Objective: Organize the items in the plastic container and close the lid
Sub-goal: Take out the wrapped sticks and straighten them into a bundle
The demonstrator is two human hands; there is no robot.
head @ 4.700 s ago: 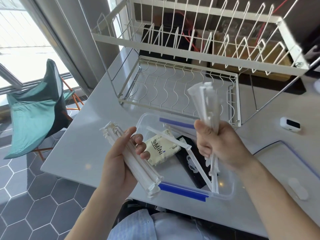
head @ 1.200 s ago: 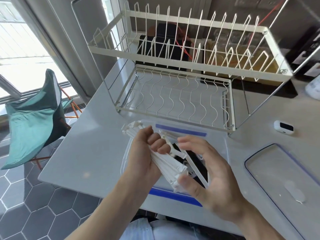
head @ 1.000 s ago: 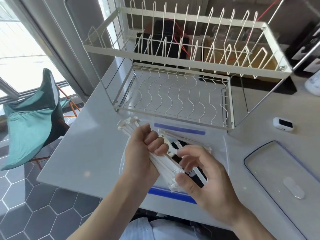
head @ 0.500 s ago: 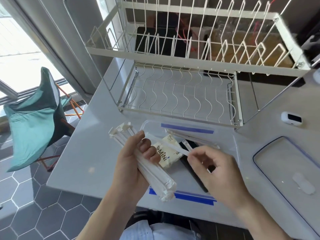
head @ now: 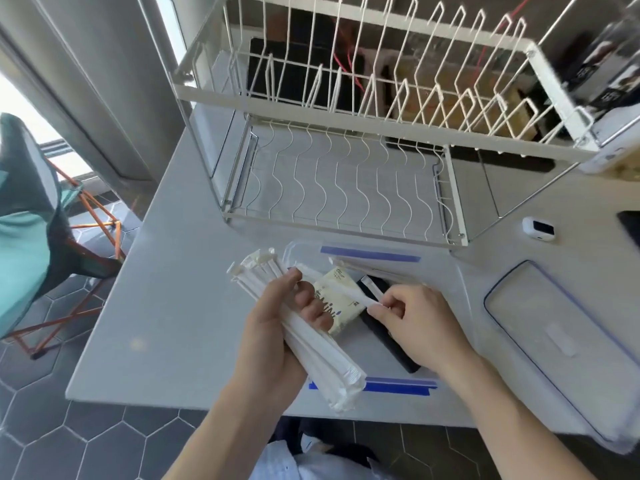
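So we count one clear plastic container with blue strips [head: 370, 253], one clear blue-edged lid [head: 561, 341], one white wire dish rack [head: 346, 188], one small tissue pack [head: 341, 306], one flat black packet [head: 381, 327] and one small white gadget [head: 538, 229]. The bundle of white paper-wrapped straws [head: 311, 341]? Too many to count. We see two hands.

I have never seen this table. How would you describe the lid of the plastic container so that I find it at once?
Start at the white wire dish rack at the back of the grey table. In front of it stands the open clear container, where both hands work. The lid lies flat on the table to the right of it: a clear rounded rectangle with a blue rim, with nothing on it.
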